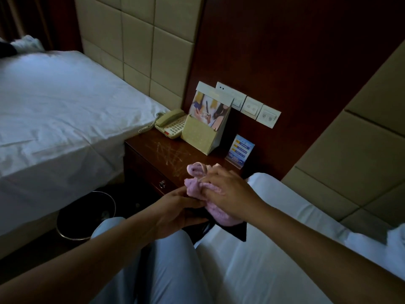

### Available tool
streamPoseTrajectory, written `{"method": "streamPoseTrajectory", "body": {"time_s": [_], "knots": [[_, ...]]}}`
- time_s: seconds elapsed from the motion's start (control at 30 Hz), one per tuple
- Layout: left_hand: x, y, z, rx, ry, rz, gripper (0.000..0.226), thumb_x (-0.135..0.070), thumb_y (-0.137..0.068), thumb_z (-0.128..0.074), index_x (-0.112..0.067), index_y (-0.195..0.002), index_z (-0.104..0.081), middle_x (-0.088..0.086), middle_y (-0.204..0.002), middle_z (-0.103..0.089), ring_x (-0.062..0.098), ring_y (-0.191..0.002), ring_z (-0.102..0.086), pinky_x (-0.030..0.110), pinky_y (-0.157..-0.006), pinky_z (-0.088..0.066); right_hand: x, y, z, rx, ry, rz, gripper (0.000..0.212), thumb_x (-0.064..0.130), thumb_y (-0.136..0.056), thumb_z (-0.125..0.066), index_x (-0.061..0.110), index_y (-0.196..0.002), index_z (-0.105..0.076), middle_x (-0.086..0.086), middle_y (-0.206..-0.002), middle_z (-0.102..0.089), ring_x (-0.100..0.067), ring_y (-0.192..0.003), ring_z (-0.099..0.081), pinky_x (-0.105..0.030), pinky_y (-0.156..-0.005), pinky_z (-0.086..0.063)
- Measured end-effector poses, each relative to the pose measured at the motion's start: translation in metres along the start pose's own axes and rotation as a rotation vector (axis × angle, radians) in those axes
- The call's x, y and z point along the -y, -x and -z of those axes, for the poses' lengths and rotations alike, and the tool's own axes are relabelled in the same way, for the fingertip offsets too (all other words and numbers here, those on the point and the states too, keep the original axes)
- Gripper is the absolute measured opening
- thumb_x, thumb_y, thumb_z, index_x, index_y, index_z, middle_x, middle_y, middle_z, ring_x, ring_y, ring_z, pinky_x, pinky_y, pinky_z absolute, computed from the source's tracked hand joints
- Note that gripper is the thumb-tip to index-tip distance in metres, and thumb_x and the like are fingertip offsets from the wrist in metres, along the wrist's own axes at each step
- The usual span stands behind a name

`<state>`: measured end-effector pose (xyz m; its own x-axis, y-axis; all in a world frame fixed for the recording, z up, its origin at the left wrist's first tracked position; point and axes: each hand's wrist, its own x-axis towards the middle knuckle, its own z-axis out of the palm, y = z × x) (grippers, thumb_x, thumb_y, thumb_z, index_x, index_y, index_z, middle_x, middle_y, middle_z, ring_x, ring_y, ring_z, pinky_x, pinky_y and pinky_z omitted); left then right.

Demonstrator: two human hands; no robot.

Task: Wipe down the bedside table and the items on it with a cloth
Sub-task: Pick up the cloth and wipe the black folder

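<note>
Gripping the bunched pink cloth [205, 189] over a dark flat item [235, 232] held underneath by the left hand [175, 212], the right hand [228, 194] sits just short of the bedside table [157, 150], which lies ahead.

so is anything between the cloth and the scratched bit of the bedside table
Nothing visible. The pink cloth, held by the right hand, hangs at the bedside table near its front edge; the phone and card holder stand further back.
</note>
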<state>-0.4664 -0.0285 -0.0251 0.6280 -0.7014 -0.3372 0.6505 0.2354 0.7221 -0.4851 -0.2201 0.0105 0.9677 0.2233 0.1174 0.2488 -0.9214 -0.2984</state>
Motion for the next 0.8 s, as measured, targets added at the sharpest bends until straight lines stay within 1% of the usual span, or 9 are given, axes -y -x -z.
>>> {"method": "streamPoseTrajectory", "body": {"time_s": [0.07,0.13,0.23,0.33,0.43,0.53,0.6,0.67,0.8], "knots": [[0.0,0.001,-0.007,0.079,0.013,0.017,0.053,0.011,-0.094,-0.048,-0.023,-0.132,-0.062,0.012,-0.125,-0.072,0.033,-0.113,-0.069,0.044,-0.092,-0.06,-0.013,-0.01,0.006,-0.072,0.059,-0.024,0.034,0.039,-0.101,-0.057,0.033,-0.134,-0.062,0.0,-0.136,-0.055,-0.023,-0.128,-0.049,-0.038,-0.101,-0.044],[0.001,0.0,-0.016,0.112,0.042,0.027,0.057,0.012,-0.093,-0.047,-0.029,-0.128,-0.064,0.009,-0.124,-0.072,0.031,-0.111,-0.071,0.043,-0.091,-0.06,-0.025,-0.023,0.012,-0.141,0.069,-0.138,0.036,0.045,-0.1,-0.054,0.042,-0.137,-0.057,0.001,-0.131,-0.056,-0.027,-0.12,-0.055,-0.041,-0.095,-0.048],[-0.004,-0.004,-0.017,0.068,0.081,-0.014,0.053,0.011,-0.095,-0.046,-0.027,-0.127,-0.064,0.01,-0.123,-0.073,0.031,-0.107,-0.072,0.043,-0.088,-0.061,-0.016,-0.025,0.003,-0.226,0.01,-0.125,0.033,0.043,-0.1,-0.056,0.042,-0.132,-0.059,0.004,-0.124,-0.058,-0.023,-0.114,-0.057,-0.035,-0.087,-0.049],[-0.014,-0.004,-0.005,0.017,0.065,-0.092,0.048,0.011,-0.095,-0.046,-0.016,-0.133,-0.06,0.019,-0.124,-0.069,0.034,-0.106,-0.072,0.04,-0.077,-0.063,0.016,-0.006,-0.011,-0.168,-0.098,-0.052,0.03,0.044,-0.1,-0.055,0.037,-0.128,-0.063,0.004,-0.129,-0.055,-0.013,-0.116,-0.048,-0.028,-0.087,-0.041],[-0.015,0.0,0.006,0.021,0.067,-0.074,0.06,0.017,-0.093,-0.042,-0.022,-0.136,-0.06,0.018,-0.129,-0.067,0.035,-0.11,-0.07,0.04,-0.076,-0.062,0.007,0.006,-0.017,-0.11,-0.086,-0.031,0.037,0.05,-0.097,-0.056,0.037,-0.132,-0.06,0.003,-0.13,-0.056,-0.019,-0.122,-0.05,-0.028,-0.089,-0.042],[-0.005,0.002,0.007,0.048,0.093,-0.019,0.07,0.019,-0.091,-0.043,-0.033,-0.133,-0.063,0.014,-0.134,-0.066,0.037,-0.115,-0.068,0.046,-0.086,-0.061,-0.037,-0.008,-0.006,-0.144,-0.042,-0.222,0.031,0.048,-0.101,-0.052,0.042,-0.13,-0.06,0.002,-0.127,-0.06,-0.021,-0.116,-0.059,-0.029,-0.081,-0.047],[0.0,-0.001,-0.001,0.073,0.073,0.005,0.073,0.02,-0.089,-0.045,-0.035,-0.134,-0.061,0.013,-0.135,-0.064,0.038,-0.115,-0.068,0.048,-0.09,-0.06,-0.054,-0.016,0.002,-0.203,-0.052,-0.375,0.034,0.048,-0.105,-0.045,0.038,-0.135,-0.057,-0.001,-0.129,-0.06,-0.023,-0.117,-0.059,-0.032,-0.082,-0.049],[0.001,-0.004,-0.009,0.087,0.047,0.001,0.075,0.021,-0.09,-0.045,-0.036,-0.135,-0.06,0.012,-0.132,-0.067,0.037,-0.115,-0.068,0.048,-0.092,-0.059,-0.048,-0.022,-0.001,-0.258,-0.044,-0.346,0.035,0.045,-0.103,-0.049,0.037,-0.136,-0.057,0.002,-0.123,-0.06,-0.018,-0.11,-0.058,-0.033,-0.081,-0.049],[0.002,-0.004,-0.01,0.058,0.017,0.016,0.073,0.021,-0.092,-0.039,-0.039,-0.128,-0.062,0.007,-0.119,-0.075,0.033,-0.109,-0.071,0.047,-0.09,-0.06,-0.026,-0.025,-0.007,-0.274,-0.105,-0.2,0.037,0.039,-0.1,-0.06,0.035,-0.136,-0.058,0.008,-0.114,-0.057,-0.009,-0.103,-0.055,-0.022,-0.076,-0.045]]}}
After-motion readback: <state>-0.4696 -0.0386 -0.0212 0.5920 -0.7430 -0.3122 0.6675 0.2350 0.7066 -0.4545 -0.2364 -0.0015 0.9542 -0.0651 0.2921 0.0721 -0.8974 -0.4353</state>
